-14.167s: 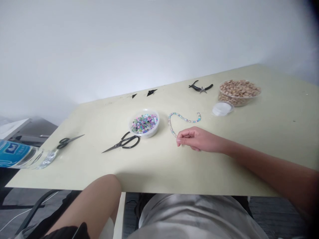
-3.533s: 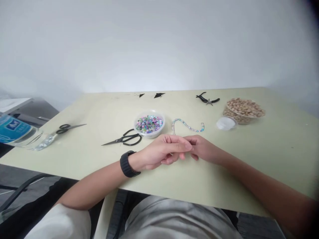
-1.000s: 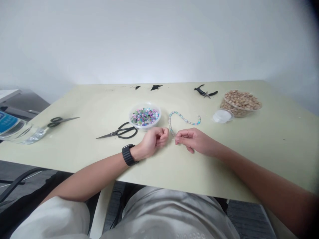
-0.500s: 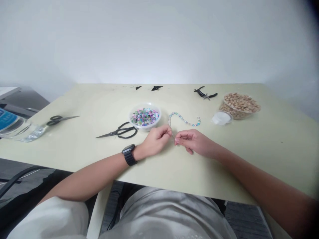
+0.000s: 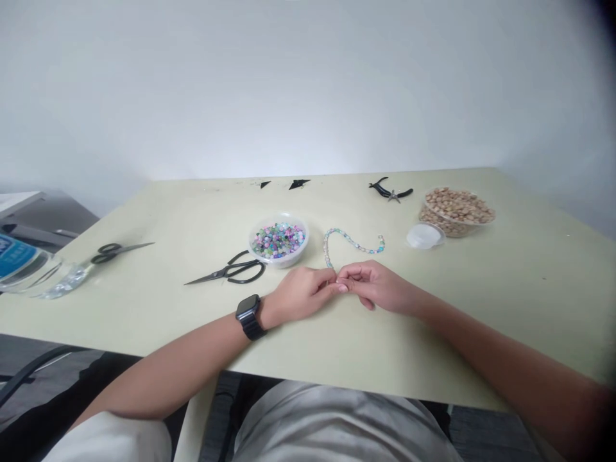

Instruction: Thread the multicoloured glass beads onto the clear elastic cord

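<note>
Bead strand (image 5: 350,242): on the counter (image 5: 481,295), just right of the bead bowl (image 5: 278,239). Your left hand (image 5: 301,296) and right hand (image 5: 373,287) meet fingertip to fingertip, both pinched on its near end

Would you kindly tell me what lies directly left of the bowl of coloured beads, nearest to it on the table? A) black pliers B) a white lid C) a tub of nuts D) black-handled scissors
D: the black-handled scissors lie beside the bowl of coloured beads, on its left.
</note>
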### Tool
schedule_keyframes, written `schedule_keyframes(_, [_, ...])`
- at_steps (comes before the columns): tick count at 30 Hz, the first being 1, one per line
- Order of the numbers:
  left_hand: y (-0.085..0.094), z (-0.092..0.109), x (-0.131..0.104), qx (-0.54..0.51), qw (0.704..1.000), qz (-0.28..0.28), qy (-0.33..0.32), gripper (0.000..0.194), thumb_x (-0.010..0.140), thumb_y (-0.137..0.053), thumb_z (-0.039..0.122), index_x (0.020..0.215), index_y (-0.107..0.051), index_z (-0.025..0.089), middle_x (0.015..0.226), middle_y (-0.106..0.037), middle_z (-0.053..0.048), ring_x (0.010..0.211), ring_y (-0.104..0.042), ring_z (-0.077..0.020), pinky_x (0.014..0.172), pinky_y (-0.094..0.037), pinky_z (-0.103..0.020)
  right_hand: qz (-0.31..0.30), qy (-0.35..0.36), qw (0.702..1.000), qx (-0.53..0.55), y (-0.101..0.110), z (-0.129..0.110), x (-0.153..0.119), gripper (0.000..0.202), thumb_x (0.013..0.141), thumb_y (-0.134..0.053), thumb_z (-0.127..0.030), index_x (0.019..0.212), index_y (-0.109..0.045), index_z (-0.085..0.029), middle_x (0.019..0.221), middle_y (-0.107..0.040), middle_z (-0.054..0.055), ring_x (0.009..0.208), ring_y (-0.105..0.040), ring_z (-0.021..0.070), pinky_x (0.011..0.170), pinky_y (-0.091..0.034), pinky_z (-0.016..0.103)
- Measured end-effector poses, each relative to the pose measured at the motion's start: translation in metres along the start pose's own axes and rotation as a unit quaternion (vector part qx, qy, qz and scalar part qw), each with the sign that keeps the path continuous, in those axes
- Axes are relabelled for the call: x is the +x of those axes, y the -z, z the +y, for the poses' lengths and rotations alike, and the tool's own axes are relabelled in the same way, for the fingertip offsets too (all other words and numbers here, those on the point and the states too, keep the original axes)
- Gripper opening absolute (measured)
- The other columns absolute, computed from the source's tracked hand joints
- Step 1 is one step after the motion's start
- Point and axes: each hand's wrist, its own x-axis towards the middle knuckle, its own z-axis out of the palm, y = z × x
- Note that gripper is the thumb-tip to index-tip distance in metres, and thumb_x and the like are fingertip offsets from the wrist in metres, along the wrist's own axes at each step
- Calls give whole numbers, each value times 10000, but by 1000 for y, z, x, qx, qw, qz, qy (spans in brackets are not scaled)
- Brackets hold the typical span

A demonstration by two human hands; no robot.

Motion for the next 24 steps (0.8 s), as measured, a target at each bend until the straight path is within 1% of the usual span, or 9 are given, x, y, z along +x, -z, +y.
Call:
schedule_keyframes(3, [-2, -3, 1, -4, 1000, -1, 5, 399, 1072, -444, 473, 913, -630, 158, 700, -547, 12, 604, -437, -116, 599, -263, -257, 4, -4, 1000, 9, 0, 1, 1, 313, 922, -634, -493, 843, -638, -190, 667, -484, -58, 451, -449, 77, 497, -328, 262])
schedule_keyframes(7, [-3, -4, 0, -26, 1000, 0, 3, 357, 1086, -418, 397, 899, -610, 161, 692, -520, 20, 612, -427, -114, 607, -279, -251, 9, -3, 1000, 18, 1, 0, 2, 327, 924, -645, -496, 814, -615, -189, 631, -438, -68, 450, -454, 80, 491, -324, 256])
schedule_keyframes(11, [-4, -5, -1, -41, 999, 3, 2, 320, 1087, -401, 360, 926, -600, 167, 708, -528, 18, 630, -446, -120, 621, -302, -250, 6, 2, 1000, 21, 3, 2, 3, 330, 960, -597, -498, 860, -635, -186, 700, -522, -47, 445, -469, 72, 484, -323, 257])
schedule_keyframes(13, [-3, -4, -2, -55, 998, 1, 5, 302, 1083, -405, 347, 932, -597, 169, 713, -536, 18, 634, -451, -121, 620, -306, -251, 8, 0, 1000, 23, 3, 2, 3, 340, 966, -590, -506, 864, -634, -185, 706, -535, -44, 437, -460, 67, 481, -325, 256])
schedule_keyframes(18, [0, 1, 0, -86, 996, 5, 20, 297, 1074, -413, 329, 913, -600, 164, 696, -533, 24, 620, -440, -116, 612, -317, -249, 23, -19, 999, 42, 1, 5, 5, 316, 962, -588, -497, 873, -625, -196, 703, -539, -51, 419, -398, 62, 439, -282, 250])
schedule_keyframes(22, [1, 6, 2, -85, 995, 23, 39, 286, 1051, -435, 303, 877, -608, 157, 675, -523, 34, 600, -413, -105, 586, -291, -246, 46, -7, 997, 58, -1, 8, 6, 241, 948, -604, -426, 870, -617, -198, 643, -472, -71, 448, -299, 62, 439, -214, 237])
schedule_keyframes(24, [0, 5, 3, -85, 995, 29, 41, 276, 1035, -456, 295, 851, -606, 155, 659, -506, 42, 594, -395, -99, 575, -275, -244, 48, -4, 997, 56, -1, 8, 5, 231, 947, -601, -412, 862, -613, -197, 624, -436, -76, 462, -272, 65, 445, -195, 236])
